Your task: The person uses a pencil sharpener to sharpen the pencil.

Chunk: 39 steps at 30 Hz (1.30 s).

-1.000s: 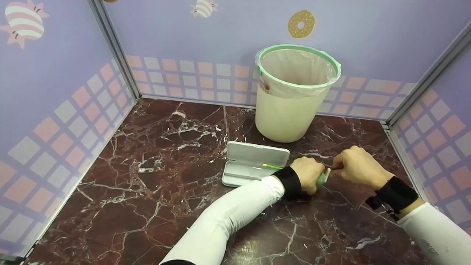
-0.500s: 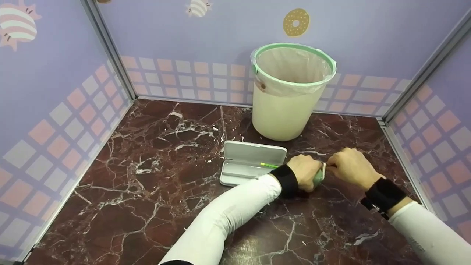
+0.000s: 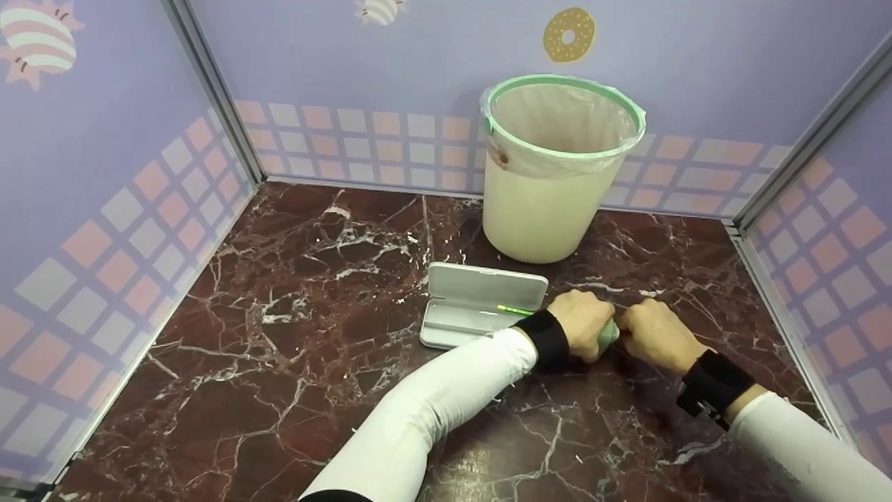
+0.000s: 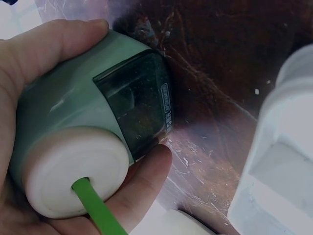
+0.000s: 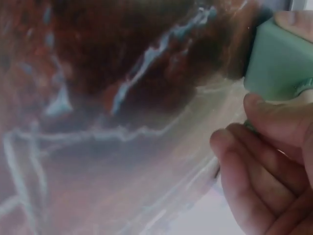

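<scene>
My left hand (image 3: 580,324) grips a green pencil sharpener (image 4: 73,98) with a dark clear shavings window, thumb on one side and fingers beneath. A green pencil (image 4: 100,208) sticks out of the hole in its round cream front. To the right, my right hand (image 3: 658,335) pinches the sharpener's crank handle (image 5: 251,126) between thumb and fingers; most of the handle is hidden. A green stick with a yellowish end (image 3: 512,310) shows above the open pencil case (image 3: 435,324), partly behind the left hand. Whether it is the sharpener's pencil, I cannot tell.
The white pencil case lies with its lid (image 3: 481,286) raised, just left of the left hand. Behind it stands a cream bin (image 3: 543,209) with a green rim and clear liner. Pale crumbs dot the marbled tabletop (image 3: 313,362). Patterned panels enclose the back and sides.
My right hand has shifted slightly down at the crank, and the pale crank arm seen earlier is now out of sight. The left hand keeps its grip on the sharpener.
</scene>
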### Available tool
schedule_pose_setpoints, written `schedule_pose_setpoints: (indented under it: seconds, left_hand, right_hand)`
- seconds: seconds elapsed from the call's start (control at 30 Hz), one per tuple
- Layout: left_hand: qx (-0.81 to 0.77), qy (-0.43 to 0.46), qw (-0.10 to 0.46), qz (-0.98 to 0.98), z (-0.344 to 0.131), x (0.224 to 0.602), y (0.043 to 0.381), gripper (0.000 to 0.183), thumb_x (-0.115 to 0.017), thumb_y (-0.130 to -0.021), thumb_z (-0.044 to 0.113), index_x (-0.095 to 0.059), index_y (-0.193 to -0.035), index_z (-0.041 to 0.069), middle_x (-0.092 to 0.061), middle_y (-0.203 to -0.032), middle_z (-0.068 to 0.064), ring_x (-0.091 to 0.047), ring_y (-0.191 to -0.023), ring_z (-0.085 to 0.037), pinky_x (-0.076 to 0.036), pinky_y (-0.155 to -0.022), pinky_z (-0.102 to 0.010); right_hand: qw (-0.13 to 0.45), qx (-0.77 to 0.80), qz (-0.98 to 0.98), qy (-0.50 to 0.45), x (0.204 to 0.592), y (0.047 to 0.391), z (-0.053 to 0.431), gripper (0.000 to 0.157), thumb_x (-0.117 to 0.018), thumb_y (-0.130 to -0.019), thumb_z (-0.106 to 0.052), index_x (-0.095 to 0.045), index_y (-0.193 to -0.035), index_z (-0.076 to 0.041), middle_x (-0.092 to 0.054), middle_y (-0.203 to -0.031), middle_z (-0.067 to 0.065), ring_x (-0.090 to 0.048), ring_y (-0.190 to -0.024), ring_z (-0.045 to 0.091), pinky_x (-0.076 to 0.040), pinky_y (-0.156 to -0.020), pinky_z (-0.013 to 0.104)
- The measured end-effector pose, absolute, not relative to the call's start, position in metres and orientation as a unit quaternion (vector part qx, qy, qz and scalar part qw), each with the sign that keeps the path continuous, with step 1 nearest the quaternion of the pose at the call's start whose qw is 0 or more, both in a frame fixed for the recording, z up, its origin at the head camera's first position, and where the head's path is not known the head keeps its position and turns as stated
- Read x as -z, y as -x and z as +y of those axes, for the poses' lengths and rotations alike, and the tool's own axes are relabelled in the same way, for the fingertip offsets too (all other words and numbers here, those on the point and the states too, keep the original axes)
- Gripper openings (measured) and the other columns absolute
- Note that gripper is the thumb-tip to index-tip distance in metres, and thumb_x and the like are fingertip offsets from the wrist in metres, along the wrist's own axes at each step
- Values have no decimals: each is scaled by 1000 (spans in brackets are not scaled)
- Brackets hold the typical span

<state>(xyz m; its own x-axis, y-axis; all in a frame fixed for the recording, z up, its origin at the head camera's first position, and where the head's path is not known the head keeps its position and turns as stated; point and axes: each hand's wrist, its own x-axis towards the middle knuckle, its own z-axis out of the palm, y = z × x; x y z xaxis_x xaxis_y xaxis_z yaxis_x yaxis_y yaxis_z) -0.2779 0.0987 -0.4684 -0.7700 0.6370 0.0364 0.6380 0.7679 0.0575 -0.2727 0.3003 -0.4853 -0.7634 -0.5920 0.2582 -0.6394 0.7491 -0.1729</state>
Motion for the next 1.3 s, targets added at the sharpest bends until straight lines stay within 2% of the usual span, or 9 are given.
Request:
schedule_pose_setpoints:
  seconds: [0.37,0.53,0.73,1.03,1.3]
  left_hand:
    - [28,331,5,-943,101,468,278,35,-93,-75,34,-74,-103,27,-80,-100,5,-75,-88,-18,-66,-76,-36]
    - [34,330,1,-943,101,468,278,30,-93,-74,32,-73,-96,28,-78,-96,5,-73,-85,-18,-65,-74,-36]
    - [37,324,6,-945,101,468,277,29,-93,-73,32,-71,-91,29,-78,-94,5,-73,-84,-18,-65,-73,-37]
    - [31,312,10,-950,103,468,277,30,-96,-70,32,-72,-87,29,-80,-96,4,-78,-87,-21,-67,-73,-39]
    - [20,306,14,-952,106,469,277,29,-95,-71,32,-71,-87,28,-81,-96,4,-79,-88,-22,-67,-71,-39]
  right_hand:
    - [55,-150,-922,-352,485,262,301,50,-88,-74,4,-52,-52,-24,-33,-59,-22,-30,-52,-4,-30,-51,19]
    - [41,-145,-921,-358,483,256,300,50,-86,-72,5,-49,-53,-23,-29,-60,-22,-29,-54,-3,-28,-52,19]
    - [35,-136,-919,-368,479,253,299,47,-89,-70,0,-53,-53,-24,-34,-59,-22,-32,-54,-3,-31,-52,20]
    - [20,-151,-912,-380,479,252,299,46,-90,-71,-2,-53,-54,-24,-33,-59,-24,-28,-53,-9,-27,-51,16]
    - [12,-163,-908,-386,476,249,298,44,-91,-74,-6,-56,-54,-25,-42,-54,-22,-29,-52,-13,-27,-51,15]
